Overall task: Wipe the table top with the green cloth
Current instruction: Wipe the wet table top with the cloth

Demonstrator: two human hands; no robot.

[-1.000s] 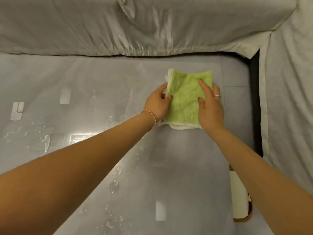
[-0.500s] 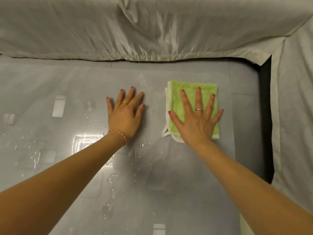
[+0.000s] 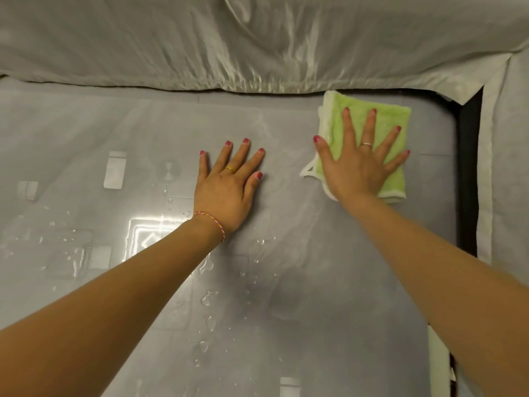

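The green cloth, folded with a white edge, lies on the grey glossy table top near its far right corner. My right hand presses flat on the cloth with fingers spread, covering its middle. My left hand rests palm down on the bare table to the left of the cloth, fingers apart and holding nothing. Water drops dot the table between my arms, and more lie at the left.
A crumpled grey sheet hangs along the table's far edge. Another draped sheet stands at the right, past a dark gap. White tape patches are stuck on the table at the left.
My left hand let go of the cloth and settled flat on the table. My right hand flattened on the cloth and slid it toward the far right corner.
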